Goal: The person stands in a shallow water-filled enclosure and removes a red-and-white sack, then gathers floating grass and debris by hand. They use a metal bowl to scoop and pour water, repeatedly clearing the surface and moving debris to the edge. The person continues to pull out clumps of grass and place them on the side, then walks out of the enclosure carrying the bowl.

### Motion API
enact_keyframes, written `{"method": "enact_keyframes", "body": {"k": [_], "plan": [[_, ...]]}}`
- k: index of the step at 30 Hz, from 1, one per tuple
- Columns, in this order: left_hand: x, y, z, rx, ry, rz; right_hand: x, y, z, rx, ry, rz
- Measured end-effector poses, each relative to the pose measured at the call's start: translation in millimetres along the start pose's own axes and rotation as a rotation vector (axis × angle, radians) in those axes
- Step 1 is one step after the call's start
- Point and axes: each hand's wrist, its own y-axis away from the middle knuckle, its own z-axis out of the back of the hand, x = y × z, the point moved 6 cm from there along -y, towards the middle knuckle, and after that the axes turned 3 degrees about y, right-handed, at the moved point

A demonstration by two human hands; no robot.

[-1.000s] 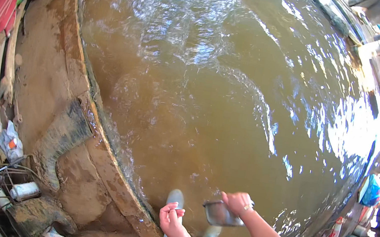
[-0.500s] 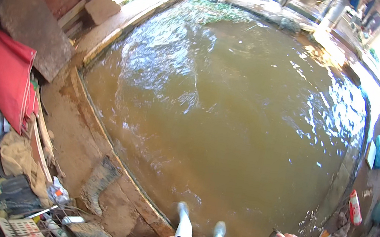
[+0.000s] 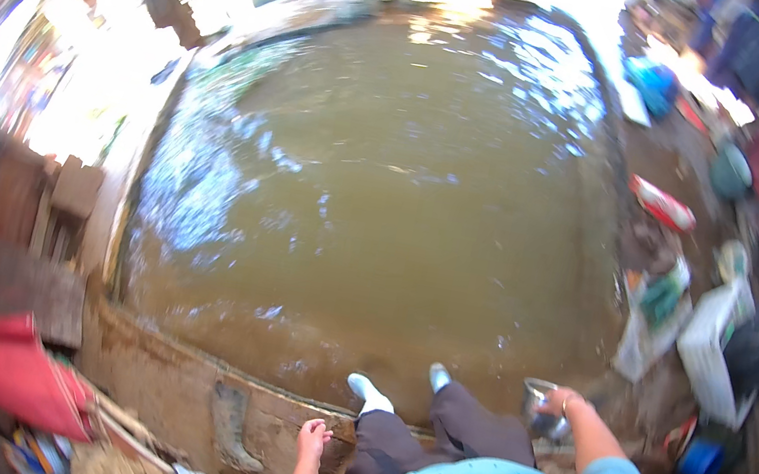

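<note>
At the lower right, my right hand [image 3: 561, 402] is closed on the rim or handle of a shiny metal pot [image 3: 542, 418], small and tilted; the exact grip is blurred. It hangs beside my right leg at the near edge of the muddy pool [image 3: 399, 241]. My left hand [image 3: 314, 439] is raised to the left of my dark trousers [image 3: 387, 452], its fingers loosely curled and a little apart, with nothing visible in them. My feet, in pale boots [image 3: 367, 392], are in or just over the brown water at the near side.
A concrete ledge [image 3: 167, 347] borders the pool. An empty-looking dark boot [image 3: 232, 429] lies on it, near a red cloth [image 3: 11, 370]. Along the right bank are a red-and-white tube-shaped package [image 3: 662, 204], a white bag [image 3: 657, 322] and a blue container [image 3: 700, 463].
My view has swung to the right, bringing my blue top into sight. My left hand has come off my knee. The metal pot stays in my right hand, now nearer my leg.
</note>
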Motion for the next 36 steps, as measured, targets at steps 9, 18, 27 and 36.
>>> {"method": "enact_keyframes", "body": {"k": [9,18,27,36], "plan": [[-60,7,-57,0.307,-0.341,-0.033,-48,58,-81,0.088,-0.403,-0.039],[-156,-18,-108,0.391,-0.486,-0.126,-40,44,-196,-0.085,-0.44,-0.008],[-127,31,-42,0.277,-0.286,-0.301,-23,14,-123,0.007,-0.108,0.066],[119,69,143,-0.146,0.054,0.249,116,-78,105,0.086,0.505,0.215]]}}
